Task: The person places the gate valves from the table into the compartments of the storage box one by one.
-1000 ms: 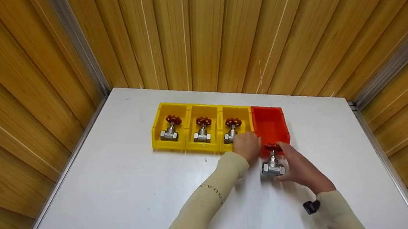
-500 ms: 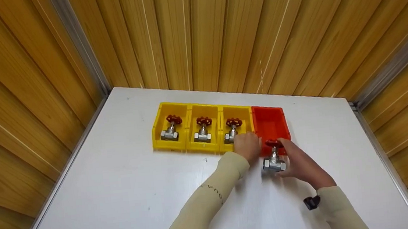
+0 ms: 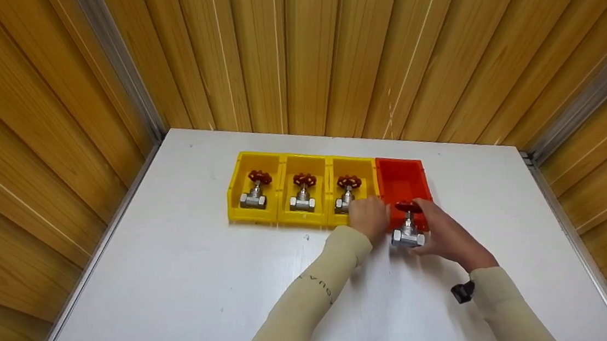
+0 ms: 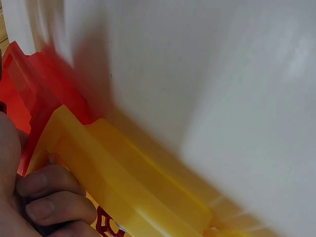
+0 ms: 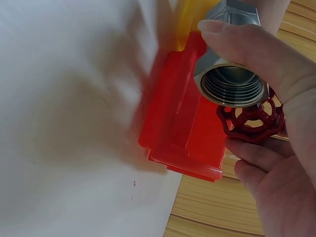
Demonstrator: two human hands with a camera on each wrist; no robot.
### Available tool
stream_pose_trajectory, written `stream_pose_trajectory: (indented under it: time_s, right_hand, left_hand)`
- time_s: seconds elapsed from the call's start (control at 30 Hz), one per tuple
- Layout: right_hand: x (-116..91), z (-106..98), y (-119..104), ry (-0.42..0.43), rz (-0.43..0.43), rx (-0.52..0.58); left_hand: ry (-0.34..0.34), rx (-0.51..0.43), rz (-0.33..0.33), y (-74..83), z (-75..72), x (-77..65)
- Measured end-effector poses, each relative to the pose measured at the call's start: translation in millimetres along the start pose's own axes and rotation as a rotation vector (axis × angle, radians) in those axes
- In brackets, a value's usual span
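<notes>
My right hand (image 3: 444, 235) holds a steel gate valve (image 3: 408, 235) with a dark red handwheel (image 5: 252, 118). Its thumb (image 5: 247, 47) presses on the metal body, while the fingers lie against the wheel. The valve hangs over the front lip of the red bin (image 3: 402, 181), its threaded opening facing the right wrist camera. My left hand (image 3: 368, 218) grips the front corner where the third yellow bin (image 4: 133, 182) meets the red one. The left fingers (image 4: 61, 207) curl on the yellow side; part of the grip is hidden.
Three yellow bins stand joined in a row left of the red bin. A valve sits in the left bin (image 3: 253, 197), another in the middle bin (image 3: 303, 199), a third valve (image 3: 345, 198) partly behind my left hand. Wood-patterned walls (image 3: 299, 55) border the white table (image 3: 182, 291).
My right hand has moved the valve slightly away from me, up over the red bin's front edge. The left hand stays at the bin corner.
</notes>
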State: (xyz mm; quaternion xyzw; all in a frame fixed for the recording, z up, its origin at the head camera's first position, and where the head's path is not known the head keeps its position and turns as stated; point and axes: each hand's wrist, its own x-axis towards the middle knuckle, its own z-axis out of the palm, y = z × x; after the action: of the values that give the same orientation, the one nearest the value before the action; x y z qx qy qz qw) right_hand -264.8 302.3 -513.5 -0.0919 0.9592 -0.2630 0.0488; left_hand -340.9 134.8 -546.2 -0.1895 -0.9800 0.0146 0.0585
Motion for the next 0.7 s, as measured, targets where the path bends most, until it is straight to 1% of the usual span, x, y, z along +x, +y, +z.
stream_pose_trajectory:
  time_s: [0.23,0.57,0.7]
  right_hand:
    - [5,-2,1,-0.017,0.014,0.020]
    - [13,-6,4,-0.037,0.041,-0.006]
    - [15,-7,5,-0.040,0.055,-0.017]
  left_hand:
    - [-0.004,0.004,0.006,0.5,-0.4,0.3]
    - [-0.006,-0.010,-0.004,1.3,-1.3,-0.6]
    - [0.012,-0.012,-0.005,1.0,-0.4,-0.9]
